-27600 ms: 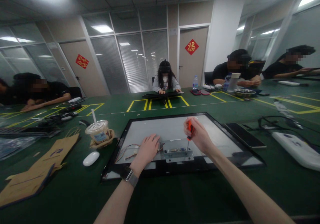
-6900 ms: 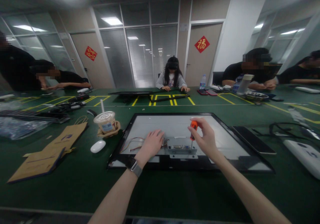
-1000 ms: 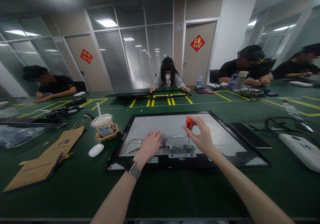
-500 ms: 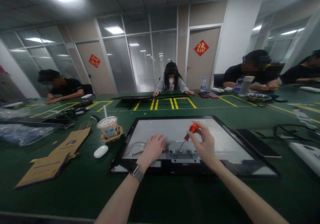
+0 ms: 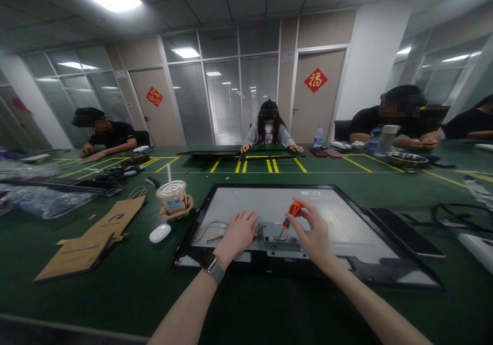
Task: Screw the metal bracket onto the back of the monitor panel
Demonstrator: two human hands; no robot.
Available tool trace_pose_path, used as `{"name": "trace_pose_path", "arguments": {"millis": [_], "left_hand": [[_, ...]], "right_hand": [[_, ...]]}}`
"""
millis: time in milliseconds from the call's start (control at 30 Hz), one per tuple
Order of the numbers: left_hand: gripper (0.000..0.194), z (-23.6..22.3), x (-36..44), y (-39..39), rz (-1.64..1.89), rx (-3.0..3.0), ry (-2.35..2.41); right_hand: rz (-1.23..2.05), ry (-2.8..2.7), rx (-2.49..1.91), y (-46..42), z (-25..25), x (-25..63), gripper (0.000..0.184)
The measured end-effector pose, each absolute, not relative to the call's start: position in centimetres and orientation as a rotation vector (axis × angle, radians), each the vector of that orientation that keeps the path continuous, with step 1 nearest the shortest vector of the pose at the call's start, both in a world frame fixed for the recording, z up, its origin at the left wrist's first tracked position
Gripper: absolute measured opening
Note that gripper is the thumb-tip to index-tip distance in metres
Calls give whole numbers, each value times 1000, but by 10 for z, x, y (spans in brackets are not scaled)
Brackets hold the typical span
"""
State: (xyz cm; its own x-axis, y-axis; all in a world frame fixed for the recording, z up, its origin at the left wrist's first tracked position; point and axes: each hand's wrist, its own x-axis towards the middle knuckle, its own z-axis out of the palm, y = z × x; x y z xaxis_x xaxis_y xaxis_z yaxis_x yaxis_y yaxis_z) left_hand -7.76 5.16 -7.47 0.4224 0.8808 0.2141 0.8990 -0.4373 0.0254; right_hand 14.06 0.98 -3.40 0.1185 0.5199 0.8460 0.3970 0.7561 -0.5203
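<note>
A flat display panel with a black frame and pale back lies on the green table in front of me. Near its front edge sits a metal bracket with a small board in it. My right hand grips the orange and black handle of a screwdriver, whose shaft slants down to the bracket. My left hand, fingers spread and a watch on the wrist, rests on the panel just left of the bracket. Thin wires run beside that hand. The screwdriver's tip is too small to make out.
Left of the panel stand a white mouse, a drink cup in a cardboard holder and a paper bag. On the right lie a black phone-like slab and cables. Co-workers sit across the table.
The camera view has shifted slightly, so the scene sits a little lower and further right. The screwdriver stands a bit more upright at the bracket; my left hand stays on the panel.
</note>
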Motion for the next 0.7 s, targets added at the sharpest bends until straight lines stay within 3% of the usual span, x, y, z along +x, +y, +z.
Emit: {"name": "trace_pose_path", "arguments": {"millis": [200, 467, 700], "left_hand": [[38, -72, -77, 49, -292, -2561, -1607], [35, -72, -76, 50, -275, -2597, -1512], [35, -76, -75, 53, -354, -2604, -1565]], "right_hand": [[172, -1551, -763, 10, -35, 140, 30], [947, -1642, -572, 4, -18, 140, 32], [833, -1443, -592, 17, -22, 148, 25]]}}
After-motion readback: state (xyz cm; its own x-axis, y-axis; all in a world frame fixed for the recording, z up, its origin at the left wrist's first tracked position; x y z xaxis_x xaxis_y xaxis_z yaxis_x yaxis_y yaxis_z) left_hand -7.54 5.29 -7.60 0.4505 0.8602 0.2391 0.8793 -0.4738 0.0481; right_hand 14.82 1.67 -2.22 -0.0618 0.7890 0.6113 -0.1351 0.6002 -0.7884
